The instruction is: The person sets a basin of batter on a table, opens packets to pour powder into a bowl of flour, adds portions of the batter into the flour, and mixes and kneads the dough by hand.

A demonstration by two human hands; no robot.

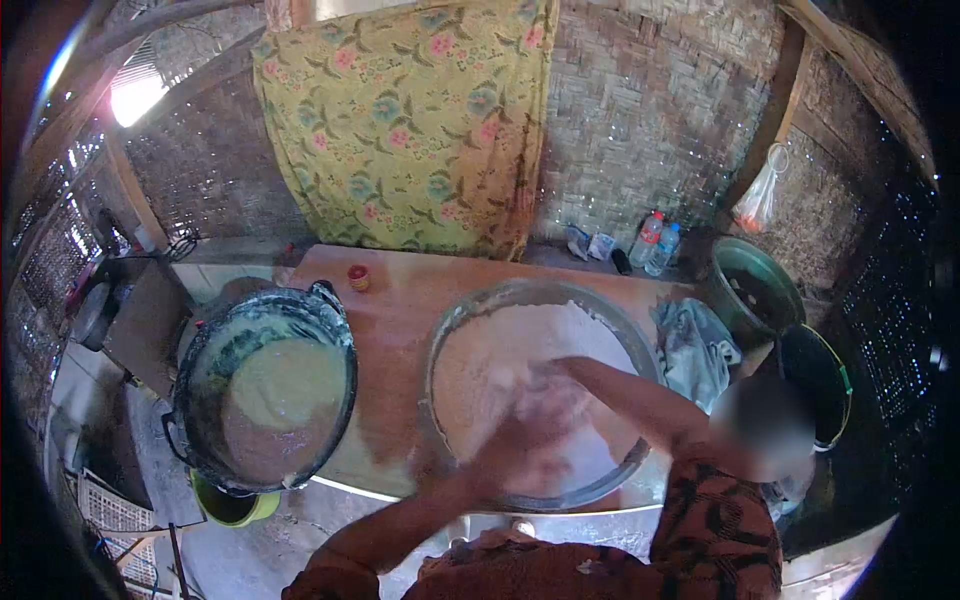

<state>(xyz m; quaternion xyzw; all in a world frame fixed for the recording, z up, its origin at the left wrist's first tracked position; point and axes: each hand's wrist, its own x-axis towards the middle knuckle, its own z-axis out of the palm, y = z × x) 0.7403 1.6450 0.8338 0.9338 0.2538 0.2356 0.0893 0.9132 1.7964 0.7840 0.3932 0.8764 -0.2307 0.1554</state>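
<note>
A wide round metal basin (645, 352) sits on the table and holds a broad layer of pale powder (600, 340), like flour. My left hand (535, 440) is over the near part of the powder, smeared by motion. Just beyond it, my right hand (530, 382) reaches in from the right, at or in the powder. Its fingers are blurred too. Whether either hand grips any powder does not show. Left of the basin stands a big black tub (345, 400) with a pale, doughy mass (290, 385) inside.
A small red container (358, 277) stands on the wooden table (385, 340). Right of the basin lie a grey cloth (690, 345), a green bucket (795, 300) and a dark bucket (845, 375). Plastic bottles (655, 245) line the wall. A yellow-green bucket (240, 510) sits below the tub.
</note>
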